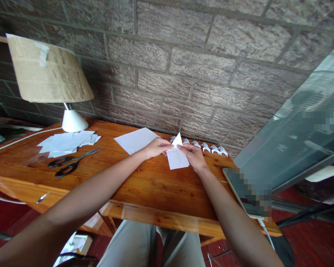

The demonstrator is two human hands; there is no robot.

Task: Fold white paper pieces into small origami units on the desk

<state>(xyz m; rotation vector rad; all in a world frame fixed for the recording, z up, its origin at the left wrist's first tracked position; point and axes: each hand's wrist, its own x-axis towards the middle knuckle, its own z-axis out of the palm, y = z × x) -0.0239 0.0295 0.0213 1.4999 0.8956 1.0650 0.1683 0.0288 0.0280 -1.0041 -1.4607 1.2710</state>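
— From the head view, what do the hands hold?
— The left hand (pixel 156 147) and right hand (pixel 194 155) both pinch the paper (pixel 177 159), its top folded to a point, lying on the desk (pixel 161 187). Scissors (pixel 72 163) lie well left.

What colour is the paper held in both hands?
Plain white, no pattern. The head view shows the paper pinched between left hand and right hand.

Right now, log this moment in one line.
left hand: pinching folded paper | right hand: pinching folded paper | scissors: on desk, untouched
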